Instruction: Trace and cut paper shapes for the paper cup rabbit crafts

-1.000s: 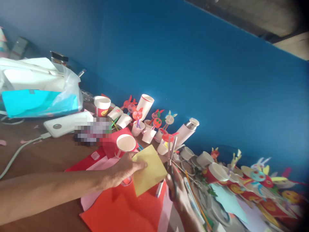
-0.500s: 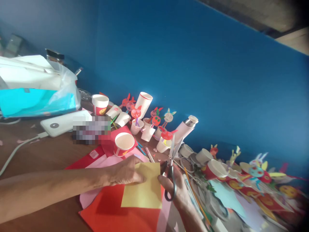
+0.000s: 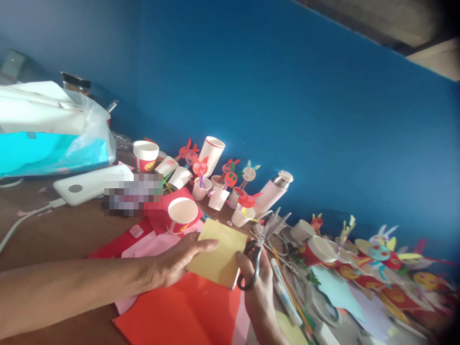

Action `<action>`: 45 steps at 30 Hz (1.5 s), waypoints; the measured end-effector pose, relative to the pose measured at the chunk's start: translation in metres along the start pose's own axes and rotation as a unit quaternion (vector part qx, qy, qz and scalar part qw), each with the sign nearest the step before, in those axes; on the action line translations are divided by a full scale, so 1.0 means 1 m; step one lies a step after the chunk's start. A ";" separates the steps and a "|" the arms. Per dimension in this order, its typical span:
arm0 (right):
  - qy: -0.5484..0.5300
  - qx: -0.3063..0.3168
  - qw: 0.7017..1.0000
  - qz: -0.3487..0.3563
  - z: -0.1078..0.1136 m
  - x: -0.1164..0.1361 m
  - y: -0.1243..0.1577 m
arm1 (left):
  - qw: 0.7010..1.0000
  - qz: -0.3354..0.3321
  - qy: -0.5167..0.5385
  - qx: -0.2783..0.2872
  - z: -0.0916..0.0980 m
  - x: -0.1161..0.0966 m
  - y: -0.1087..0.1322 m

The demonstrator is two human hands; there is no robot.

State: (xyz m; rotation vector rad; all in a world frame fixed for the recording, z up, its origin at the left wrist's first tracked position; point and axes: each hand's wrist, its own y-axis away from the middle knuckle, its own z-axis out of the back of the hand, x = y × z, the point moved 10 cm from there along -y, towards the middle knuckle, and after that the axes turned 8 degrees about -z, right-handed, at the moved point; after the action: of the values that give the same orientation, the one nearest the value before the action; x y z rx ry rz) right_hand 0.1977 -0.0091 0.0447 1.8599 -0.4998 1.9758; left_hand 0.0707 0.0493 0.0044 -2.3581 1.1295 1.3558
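Observation:
A square of yellow paper (image 3: 219,254), tilted above the work surface, is between my two hands. My left hand (image 3: 183,254) grips its left edge, thumb on top and fingers underneath. My right hand (image 3: 257,273) holds a pair of scissors (image 3: 261,237) by the dark handles, blades apart and pointing up and away from me. The right thumb also lies by the paper's right edge; whether it presses on it I cannot tell. Below the yellow sheet lies orange-red paper (image 3: 179,311), with pink sheets (image 3: 140,249) partly under it.
A paper cup (image 3: 182,211) stands beyond my left hand. Several small cups with paper animal figures (image 3: 244,211) line the wall near a pink thermos (image 3: 271,194). At left are a white power bank (image 3: 89,184) and a plastic bag (image 3: 95,129). More cups and figures crowd the right.
The yellow paper has been lifted and turned from lying over the orange-red sheet. My left thumb now shows on top of it. The scissors have tilted to the right.

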 end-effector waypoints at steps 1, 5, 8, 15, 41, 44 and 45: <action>-0.002 0.006 1.000 -0.009 -0.003 -0.002 0.001 | 1.000 0.001 -0.008 -0.012 0.002 0.001 0.000; -0.005 0.018 1.000 -0.023 -0.010 -0.006 0.006 | 0.999 -0.020 -0.028 -0.019 0.005 0.000 -0.002; -0.005 0.033 0.999 -0.025 -0.012 -0.009 0.006 | 0.998 -0.015 -0.050 -0.028 0.012 0.003 -0.005; 0.102 0.026 0.994 -0.040 0.015 -0.016 -0.011 | 0.993 -0.007 -0.119 -0.004 0.013 -0.011 -0.003; 0.018 0.001 1.000 -0.001 0.005 0.008 0.000 | 0.994 -0.042 0.047 0.094 -0.018 -0.013 0.001; 0.012 -0.001 1.000 -0.009 0.000 0.005 0.004 | 0.995 -0.016 0.067 0.074 -0.017 0.002 0.003; 0.005 0.013 1.000 -0.019 -0.004 0.001 0.005 | 0.997 -0.011 0.057 0.057 -0.015 0.006 0.003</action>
State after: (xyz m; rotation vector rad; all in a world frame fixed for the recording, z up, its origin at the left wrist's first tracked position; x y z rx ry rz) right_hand 0.1912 -0.0116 0.0457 1.8604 -0.4345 1.9752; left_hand 0.0798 0.0363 0.0081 -2.3838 1.1753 1.1311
